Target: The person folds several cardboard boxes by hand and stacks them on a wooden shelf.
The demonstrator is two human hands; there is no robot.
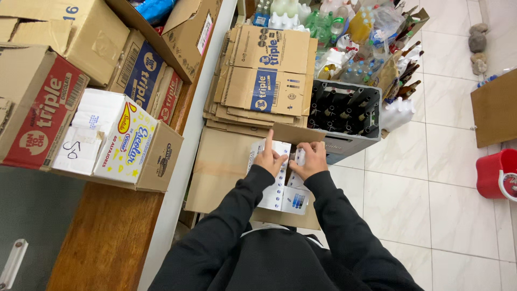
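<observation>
Fingers of the left hand (267, 158) and right hand (311, 159) curl closed on two white flat cartons (276, 186) at frame centre. Beneath lies one smooth brown cardboard sheet (221, 167); one dark plastic bottle crate (344, 110) sits upper right of the hands.

The left hand (267, 158) and right hand (311, 160) cover part of the white box (277, 186), hiding what the fingers grip. The red bucket (498, 173) is cut off (right edge); crate (344, 110) bottles show only tops.
</observation>
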